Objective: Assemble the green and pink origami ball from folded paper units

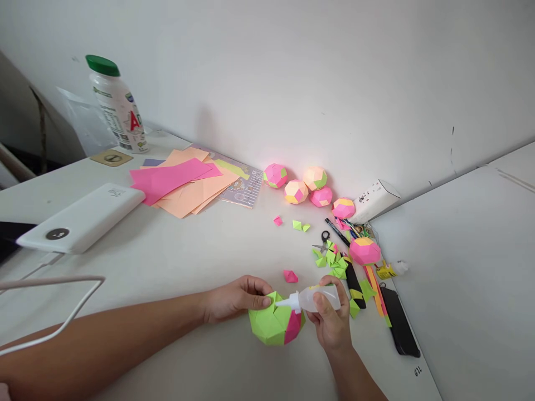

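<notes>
A faceted folded-paper ball [271, 326], mostly lime green with a pink patch on its right side, is low in the middle of the head view. My left hand [238, 299] grips its upper left edge, thumb on top and fingers partly hidden behind. My right hand [332, 317] is wrapped round a clear glue bottle [309, 299] tilted almost level. The white nozzle points left, its tip at a fold on top of the ball, close by my left thumb. Just beyond the ball lies a small pink folded paper piece [290, 276].
Several finished paper balls [296, 191] stand by the wall. Green paper pieces [334, 262], scissors [324, 239], a cutter [355, 284] and a black phone-like object [399, 323] lie right. Paper sheets [179, 178], a power bank [83, 217] and a bottle [117, 108] are left.
</notes>
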Demonstrator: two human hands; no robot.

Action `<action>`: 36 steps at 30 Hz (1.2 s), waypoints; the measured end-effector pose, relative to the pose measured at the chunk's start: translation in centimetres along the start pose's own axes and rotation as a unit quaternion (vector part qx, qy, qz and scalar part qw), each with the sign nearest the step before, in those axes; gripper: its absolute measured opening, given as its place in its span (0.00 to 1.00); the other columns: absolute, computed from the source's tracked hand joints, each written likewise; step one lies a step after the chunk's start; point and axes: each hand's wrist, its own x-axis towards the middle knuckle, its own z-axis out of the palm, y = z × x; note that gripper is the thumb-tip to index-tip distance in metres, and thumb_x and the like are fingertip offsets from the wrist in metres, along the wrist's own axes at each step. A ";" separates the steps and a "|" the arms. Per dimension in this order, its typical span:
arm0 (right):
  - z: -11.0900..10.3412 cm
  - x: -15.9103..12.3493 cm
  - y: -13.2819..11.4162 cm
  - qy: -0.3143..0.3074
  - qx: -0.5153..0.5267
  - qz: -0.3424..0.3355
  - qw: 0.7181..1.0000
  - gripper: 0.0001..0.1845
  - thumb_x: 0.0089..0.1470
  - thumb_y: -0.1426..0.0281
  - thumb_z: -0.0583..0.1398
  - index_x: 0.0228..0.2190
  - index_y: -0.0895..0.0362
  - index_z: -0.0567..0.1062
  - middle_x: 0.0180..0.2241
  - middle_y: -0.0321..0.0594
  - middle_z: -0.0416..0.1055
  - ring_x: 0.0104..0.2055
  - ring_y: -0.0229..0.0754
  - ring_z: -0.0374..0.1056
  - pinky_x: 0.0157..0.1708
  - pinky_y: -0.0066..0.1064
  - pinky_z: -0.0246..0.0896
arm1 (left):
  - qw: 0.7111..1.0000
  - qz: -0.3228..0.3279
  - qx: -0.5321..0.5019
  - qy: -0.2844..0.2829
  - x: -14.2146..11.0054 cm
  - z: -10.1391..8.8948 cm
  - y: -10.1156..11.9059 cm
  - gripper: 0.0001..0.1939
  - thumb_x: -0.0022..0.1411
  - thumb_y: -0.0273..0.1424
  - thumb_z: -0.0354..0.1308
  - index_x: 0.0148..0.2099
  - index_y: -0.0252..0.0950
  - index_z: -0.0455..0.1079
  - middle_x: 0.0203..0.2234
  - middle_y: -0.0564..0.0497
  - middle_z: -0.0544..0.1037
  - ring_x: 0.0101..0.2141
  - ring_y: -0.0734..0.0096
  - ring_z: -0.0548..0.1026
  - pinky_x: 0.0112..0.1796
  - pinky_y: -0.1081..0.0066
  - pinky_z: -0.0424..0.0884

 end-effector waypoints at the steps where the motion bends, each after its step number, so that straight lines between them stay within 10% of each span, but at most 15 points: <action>1: 0.0 -0.1 0.0 -0.004 -0.002 0.001 1.000 0.17 0.46 0.61 0.67 0.32 0.51 0.65 0.15 0.25 0.57 0.15 0.28 0.46 0.14 0.19 0.45 | 1.000 0.001 -0.001 0.001 0.0 0.0 0.0 0.10 0.50 0.34 0.68 0.31 0.32 0.78 0.28 0.50 0.80 0.30 0.71 0.75 0.35 0.72 0.68; 36: -0.1 0.6 0.2 0.029 0.061 0.044 0.997 0.17 0.46 0.56 0.65 0.31 0.52 0.66 0.11 0.22 0.52 0.12 0.28 0.42 0.11 0.20 0.41 | 1.000 -0.011 -0.017 0.005 -0.1 0.1 0.1 0.09 0.49 0.33 0.69 0.32 0.33 0.78 0.27 0.50 0.80 0.30 0.70 0.75 0.35 0.72 0.67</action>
